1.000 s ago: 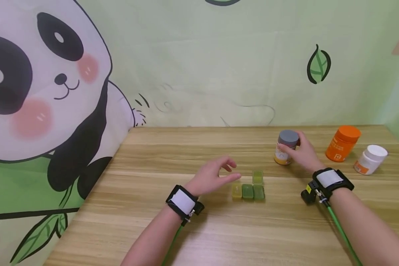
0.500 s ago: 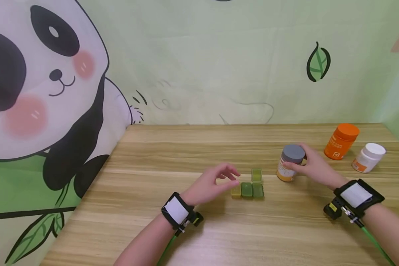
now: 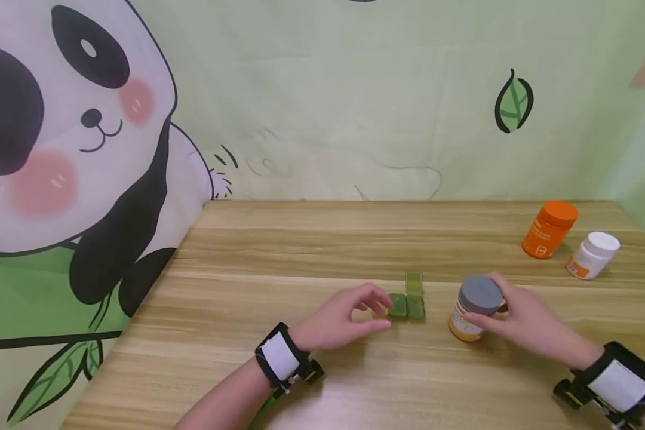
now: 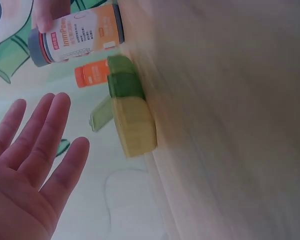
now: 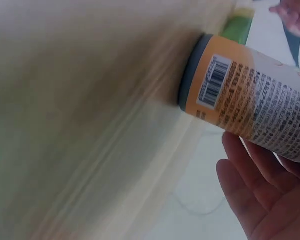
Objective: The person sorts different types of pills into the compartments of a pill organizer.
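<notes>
My right hand [image 3: 537, 325] grips a supplement bottle [image 3: 466, 322] with a grey cap, thumb on the near side and fingers behind. The bottle stands nearly upright, and its orange-and-white label with a barcode fills much of the right wrist view. My left hand [image 3: 341, 319] holds nothing; its fingers [image 4: 45, 135] are extended in the left wrist view. By its fingertips lies a small pill box [image 3: 398, 305] with one yellow and two green compartments. The lid [image 3: 414, 282] of the right green compartment is flipped back; its contents cannot be made out.
An orange bottle [image 3: 550, 230] and a white bottle [image 3: 593, 255] with an orange label stand at the back right of the wooden table [image 3: 301, 239]. Behind the table hangs a pale green backdrop [image 3: 344, 107] with a panda drawing.
My right hand has brought the grey-capped bottle from the back of the table toward the front, to the right of the pill box. My left hand has lowered slightly nearer the yellow compartment.
</notes>
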The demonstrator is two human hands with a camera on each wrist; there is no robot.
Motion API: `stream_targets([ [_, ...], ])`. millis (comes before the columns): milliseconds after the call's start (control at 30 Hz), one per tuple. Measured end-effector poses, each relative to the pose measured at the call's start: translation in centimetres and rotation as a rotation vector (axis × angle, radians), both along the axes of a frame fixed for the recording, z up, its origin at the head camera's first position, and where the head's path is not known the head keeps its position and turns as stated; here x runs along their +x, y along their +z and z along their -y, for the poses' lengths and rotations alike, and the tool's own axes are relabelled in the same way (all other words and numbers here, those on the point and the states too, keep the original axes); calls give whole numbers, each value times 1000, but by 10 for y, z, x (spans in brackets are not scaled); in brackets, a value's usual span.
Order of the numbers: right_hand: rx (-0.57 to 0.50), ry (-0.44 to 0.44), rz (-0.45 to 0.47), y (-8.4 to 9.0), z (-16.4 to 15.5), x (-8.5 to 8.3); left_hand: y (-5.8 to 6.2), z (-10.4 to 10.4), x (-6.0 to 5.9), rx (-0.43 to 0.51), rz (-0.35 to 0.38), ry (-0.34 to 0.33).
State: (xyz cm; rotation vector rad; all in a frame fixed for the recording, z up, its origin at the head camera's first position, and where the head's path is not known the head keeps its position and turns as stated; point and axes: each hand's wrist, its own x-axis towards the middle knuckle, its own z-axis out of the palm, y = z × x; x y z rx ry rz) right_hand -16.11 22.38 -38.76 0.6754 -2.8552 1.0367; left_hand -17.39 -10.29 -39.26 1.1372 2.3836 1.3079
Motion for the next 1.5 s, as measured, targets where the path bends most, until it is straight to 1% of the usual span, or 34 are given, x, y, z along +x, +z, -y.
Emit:
stream_targets([
  [100,61,21,-51,3,7,10,0,0,4,-24,-18,-22],
  [133,65,34,-63,3,10,13,0,-1,6,-34,-26,-29],
  [267,57,81,-116,3,25,23,-1,-5,12,-71,-25,-59],
  [333,39,112,-141,2,33,27,0,-9,14,-101,-42,-74],
  [500,-7,211,-170,-1,47,32,-2,-22,12,-169,-109,-119],
  [600,9,239,-191,0,54,32,-3,-28,9,-198,-112,-143],
  [700,72,220,-243,1,59,32,-3,-34,7,-234,-109,-161],
  [800,140,187,-335,2,62,33,-3,-41,7,-266,-82,-178],
  [933,185,161,-421,0,65,33,-4,-49,8,-275,-42,-174],
  [967,190,158,-429,-1,65,34,-5,-50,8,-271,-37,-172],
  [1100,197,142,-437,-2,67,34,-5,-51,8,-263,-64,-150],
  [1200,206,144,-434,0,67,34,-5,-50,7,-258,-77,-149],
  [1333,220,136,-438,4,68,36,-3,-50,8,-265,-70,-144],
  [1500,244,143,-494,11,79,36,-3,-49,8,-292,-53,-146],
])
